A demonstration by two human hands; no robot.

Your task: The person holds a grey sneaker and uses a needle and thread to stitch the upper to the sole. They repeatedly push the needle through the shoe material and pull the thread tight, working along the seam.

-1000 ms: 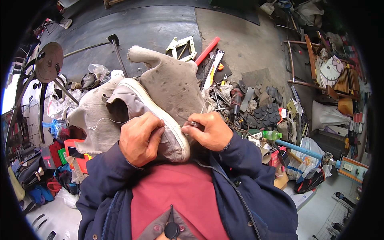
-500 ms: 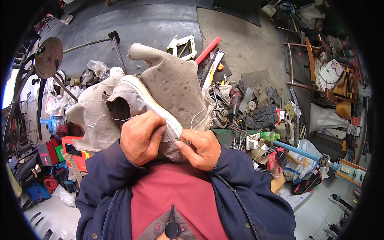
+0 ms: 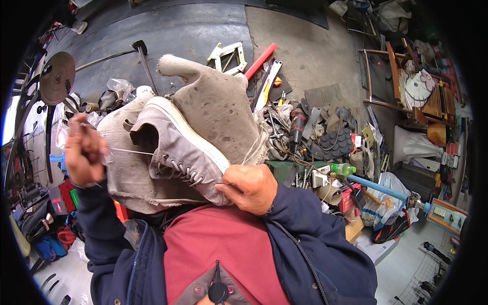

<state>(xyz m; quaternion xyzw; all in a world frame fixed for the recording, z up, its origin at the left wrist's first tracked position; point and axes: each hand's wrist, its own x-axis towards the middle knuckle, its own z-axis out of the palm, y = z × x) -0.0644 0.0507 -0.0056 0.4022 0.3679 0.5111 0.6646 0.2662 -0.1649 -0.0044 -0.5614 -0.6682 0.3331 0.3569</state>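
The gray shoe (image 3: 185, 134) lies just left of the right hand (image 3: 250, 189), toe touching its fingertips, which press together (what they pinch is hidden). From the shoe, white thread (image 3: 129, 151) runs straight to the left hand (image 3: 84, 152), whose blurred, curled fingers hold it. Gray cloth (image 3: 216, 109) spreads beyond the right fingers.

two hands (image 3: 84, 150) (image 3: 251, 189), one grey canvas shoe (image 3: 182, 146), one green bottle (image 3: 343, 169)

Taut thread (image 3: 130, 150) from grey shoe (image 3: 185, 140)
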